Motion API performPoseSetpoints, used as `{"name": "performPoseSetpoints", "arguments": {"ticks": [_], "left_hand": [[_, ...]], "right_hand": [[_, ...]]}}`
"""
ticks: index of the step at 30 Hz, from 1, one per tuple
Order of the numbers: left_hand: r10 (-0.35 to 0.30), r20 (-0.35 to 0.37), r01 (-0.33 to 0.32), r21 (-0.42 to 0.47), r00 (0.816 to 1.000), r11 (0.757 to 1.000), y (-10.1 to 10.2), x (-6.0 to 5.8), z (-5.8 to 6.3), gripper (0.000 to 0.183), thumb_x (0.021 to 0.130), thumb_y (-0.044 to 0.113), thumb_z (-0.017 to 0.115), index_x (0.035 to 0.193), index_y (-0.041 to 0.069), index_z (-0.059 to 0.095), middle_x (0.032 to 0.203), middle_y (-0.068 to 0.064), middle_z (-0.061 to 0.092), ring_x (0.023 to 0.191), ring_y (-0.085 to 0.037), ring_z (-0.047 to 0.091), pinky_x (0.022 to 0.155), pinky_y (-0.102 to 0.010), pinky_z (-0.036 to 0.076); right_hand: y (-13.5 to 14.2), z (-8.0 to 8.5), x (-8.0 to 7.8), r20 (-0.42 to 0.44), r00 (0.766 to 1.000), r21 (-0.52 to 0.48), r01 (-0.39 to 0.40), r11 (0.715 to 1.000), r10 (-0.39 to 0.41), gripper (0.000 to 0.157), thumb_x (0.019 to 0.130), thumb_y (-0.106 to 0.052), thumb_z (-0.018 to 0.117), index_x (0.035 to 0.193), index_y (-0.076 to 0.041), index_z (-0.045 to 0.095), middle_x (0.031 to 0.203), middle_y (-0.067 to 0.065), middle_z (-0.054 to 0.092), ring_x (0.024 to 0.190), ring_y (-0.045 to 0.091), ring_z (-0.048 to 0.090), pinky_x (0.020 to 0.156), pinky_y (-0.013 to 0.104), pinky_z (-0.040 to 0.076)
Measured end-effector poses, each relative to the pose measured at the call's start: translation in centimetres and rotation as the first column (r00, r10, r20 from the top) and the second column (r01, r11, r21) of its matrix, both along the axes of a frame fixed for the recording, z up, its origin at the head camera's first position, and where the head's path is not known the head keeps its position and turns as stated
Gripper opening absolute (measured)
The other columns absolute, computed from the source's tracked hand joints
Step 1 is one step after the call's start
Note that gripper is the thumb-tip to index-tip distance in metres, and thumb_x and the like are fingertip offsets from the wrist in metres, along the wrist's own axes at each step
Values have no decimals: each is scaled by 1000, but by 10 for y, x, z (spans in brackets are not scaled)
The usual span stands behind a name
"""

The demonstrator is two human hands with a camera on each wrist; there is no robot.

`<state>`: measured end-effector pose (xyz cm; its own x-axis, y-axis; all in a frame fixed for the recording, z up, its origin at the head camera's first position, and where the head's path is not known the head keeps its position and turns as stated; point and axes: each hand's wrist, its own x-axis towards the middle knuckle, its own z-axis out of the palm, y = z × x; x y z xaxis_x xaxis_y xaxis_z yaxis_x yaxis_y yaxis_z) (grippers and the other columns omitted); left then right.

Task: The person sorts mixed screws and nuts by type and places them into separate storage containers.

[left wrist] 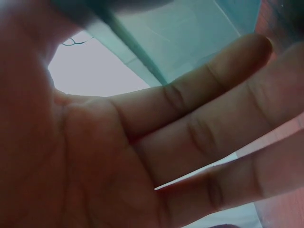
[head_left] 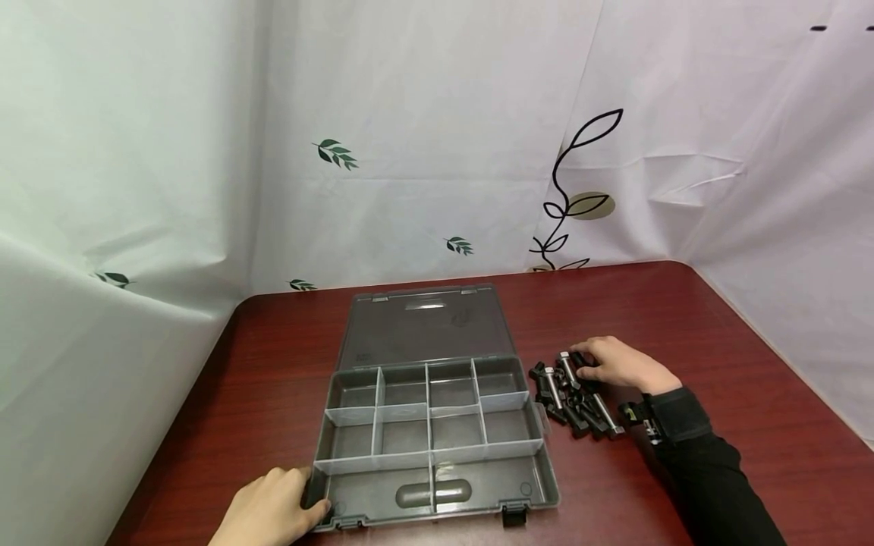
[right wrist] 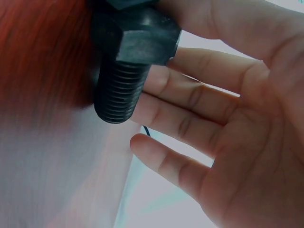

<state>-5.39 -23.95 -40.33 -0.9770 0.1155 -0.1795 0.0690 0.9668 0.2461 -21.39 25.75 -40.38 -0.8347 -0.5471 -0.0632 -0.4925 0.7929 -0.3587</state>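
At the near-left corner of a grey translucent plastic compartment box (head_left: 403, 437), the left hand (head_left: 268, 504) is placed with its thumb laid against the corner and its fingers nearly straight along the outer wall; a tight clasp is not shown. The box is judged light and stiff, apt to be slid on the smooth red-brown wooden table (head_left: 683, 326) if knocked, and best held by its rim. A black plastic latch (head_left: 514, 516) is seen on its front edge.

Beside the box's right wall, a loose pile of black and silver bolts and fittings (head_left: 573, 402) is gathered. At the far right of this pile the right hand (head_left: 624, 364) is lowered, and close to its thumb and index finger is a black hex-headed threaded bolt (right wrist: 130, 71). Whether the bolt is pinched cannot be told, the fingertips being hidden behind its head; the other fingers are loosely extended. The bolt is judged rigid, not fragile, fairly heavy if metal, and somewhat slippery on its smooth faces; it is best taken across the flats of the head.

Farther off, the box's dark translucent lid (head_left: 426, 334) is laid open before a white leaf-printed cloth (head_left: 437, 98).

The thread and hex head are revealed only by the right wrist view, while the box's divided layout and the pile's spread are given by the head view. By the left wrist view, the palm and straightened fingers are shown.
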Motion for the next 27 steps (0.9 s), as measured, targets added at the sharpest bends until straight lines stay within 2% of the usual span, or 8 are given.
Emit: {"name": "performPoseSetpoints", "arguments": {"ticks": [11,15,17,20,27], "left_hand": [[4,-20,-4,0,1000,1000,0,1,0,28,69,35,73,70,15,54,59,4,48,56,-14,45,51,-40,38],[0,-29,0,1,1000,1000,0,1,0,27,69,34,73,69,15,53,58,3,47,55,-14,43,51,-39,38],[-1,-29,1,2,1000,1000,0,0,0,27,70,33,73,69,14,53,58,3,46,54,-15,42,51,-39,37],[-1,-22,1,3,1000,1000,0,0,0,27,70,32,72,69,14,53,58,3,47,54,-15,42,51,-39,37],[-1,-27,1,13,1000,1000,-1,1,0,25,69,29,70,64,14,50,59,2,49,54,-16,42,51,-40,38]], "right_hand": [[2,-2,-3,-6,1000,-7,-4,1000,4,43,85,-18,62,121,6,55,116,26,56,104,38,54,78,42,44],[2,0,-1,-9,1000,-23,7,1000,-8,44,86,-18,62,121,6,54,115,24,57,90,25,56,71,36,42],[2,2,0,-10,1000,-30,17,999,-17,45,86,-19,62,121,7,54,111,21,58,79,18,52,67,34,39],[1,8,3,-17,999,-33,28,999,-29,46,86,-20,62,122,7,53,106,16,59,73,14,45,65,33,36],[-3,23,10,-31,999,-44,36,998,-38,47,85,-20,63,122,7,53,85,2,50,69,12,39,61,31,34]]}}
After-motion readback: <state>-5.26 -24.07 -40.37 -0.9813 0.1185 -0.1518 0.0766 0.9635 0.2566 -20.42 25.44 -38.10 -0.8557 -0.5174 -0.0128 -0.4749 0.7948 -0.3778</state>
